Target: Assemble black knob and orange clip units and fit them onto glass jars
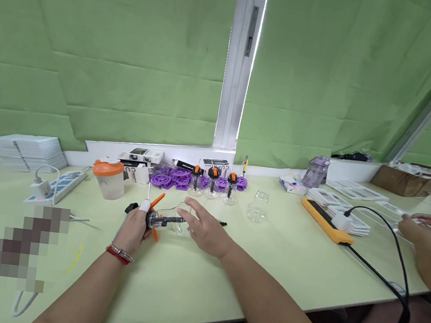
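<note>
My left hand [133, 229] is closed around the black top of a clear bottle held on its side above the table. Orange levers [157, 201] stick out from this top, and a thin metal tube rises by my thumb. Inside the clear bottle [171, 224] runs a black stem. Curved around the bottle's wide end, on the right, are the fingers of my right hand [209, 231]. A small black spiral piece [223, 223] shows just beyond that hand. Three similar bottles with black and orange tops [213, 182] stand upright behind. An open clear bottle [258, 208] stands right of them.
Purple round parts [170, 178] and small boxes [144, 156] line the back. An orange-lidded cup [109, 178] and a power strip [59, 188] are at left. At right lie an orange power strip [325, 220] with a black cable and a co-worker's hands [421, 229].
</note>
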`<move>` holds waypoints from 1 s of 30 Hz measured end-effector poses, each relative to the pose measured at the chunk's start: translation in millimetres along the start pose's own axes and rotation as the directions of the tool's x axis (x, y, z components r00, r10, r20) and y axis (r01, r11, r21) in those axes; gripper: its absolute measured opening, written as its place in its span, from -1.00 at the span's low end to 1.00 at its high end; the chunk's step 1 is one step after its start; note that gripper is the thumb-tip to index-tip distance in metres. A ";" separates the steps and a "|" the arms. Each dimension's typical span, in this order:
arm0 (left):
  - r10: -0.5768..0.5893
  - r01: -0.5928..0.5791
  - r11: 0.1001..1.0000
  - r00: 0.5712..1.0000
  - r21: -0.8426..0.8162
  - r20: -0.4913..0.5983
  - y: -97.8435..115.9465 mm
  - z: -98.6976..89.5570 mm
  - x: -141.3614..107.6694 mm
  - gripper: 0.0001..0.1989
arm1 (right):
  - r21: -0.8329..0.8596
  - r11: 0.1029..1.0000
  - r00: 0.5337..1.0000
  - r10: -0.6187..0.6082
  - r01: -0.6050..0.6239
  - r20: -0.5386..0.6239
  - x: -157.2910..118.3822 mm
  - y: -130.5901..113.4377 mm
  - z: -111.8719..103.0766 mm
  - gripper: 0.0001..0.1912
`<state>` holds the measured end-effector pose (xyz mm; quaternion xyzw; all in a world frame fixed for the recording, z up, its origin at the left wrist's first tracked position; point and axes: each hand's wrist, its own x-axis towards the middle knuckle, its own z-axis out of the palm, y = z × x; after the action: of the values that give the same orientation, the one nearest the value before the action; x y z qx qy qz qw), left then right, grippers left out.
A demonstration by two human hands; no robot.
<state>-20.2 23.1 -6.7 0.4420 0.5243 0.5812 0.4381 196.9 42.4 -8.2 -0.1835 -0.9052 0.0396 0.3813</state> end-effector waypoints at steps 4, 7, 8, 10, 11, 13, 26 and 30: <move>0.089 -0.089 0.996 0.996 0.031 -0.012 -1.4 0.3 -1.6 -0.68 | 0.295 0.902 0.946 0.322 -0.316 0.029 -3.4 -1.1 3.3 0.00; 0.183 -0.177 0.978 0.982 0.114 -0.041 -0.9 1.6 -4.0 -0.68 | 0.611 0.541 0.793 0.551 -0.577 0.261 -3.2 -2.2 6.6 0.05; 0.199 -0.191 0.972 0.979 0.139 -0.050 -0.7 1.7 -4.4 -0.67 | 0.666 0.413 0.748 0.564 -0.622 0.350 -2.5 -2.3 7.7 -0.04; 0.208 -0.194 0.964 0.976 0.181 -0.066 -0.4 1.1 -4.5 -0.66 | 0.709 0.259 0.701 0.557 -0.656 0.446 -0.6 -2.4 8.4 -0.19; 0.203 -0.186 0.963 0.977 0.197 -0.069 -0.1 0.6 -4.3 -0.65 | 0.715 0.243 0.695 0.564 -0.656 0.446 0.3 -2.6 7.7 -0.23; 0.180 -0.163 0.965 0.982 0.206 -0.063 0.6 -0.2 -3.9 -0.64 | 0.692 0.320 0.709 0.587 -0.647 0.391 1.4 -3.9 3.4 -0.26; 0.150 -0.131 0.985 0.971 0.109 -0.188 4.6 -6.1 2.3 -0.63 | -0.069 0.981 0.982 0.184 -0.181 0.045 2.4 -2.9 -59.9 -0.19; 0.183 -0.165 0.980 0.966 0.110 -0.181 -0.2 -6.6 4.7 -0.63 | -0.045 0.935 0.933 0.345 -0.351 -0.101 -32.8 7.5 -91.2 -0.19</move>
<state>-27.7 26.1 -7.1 0.4487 0.5498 0.6317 0.3118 284.4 31.2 32.5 -0.3543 -0.8409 0.0698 0.4031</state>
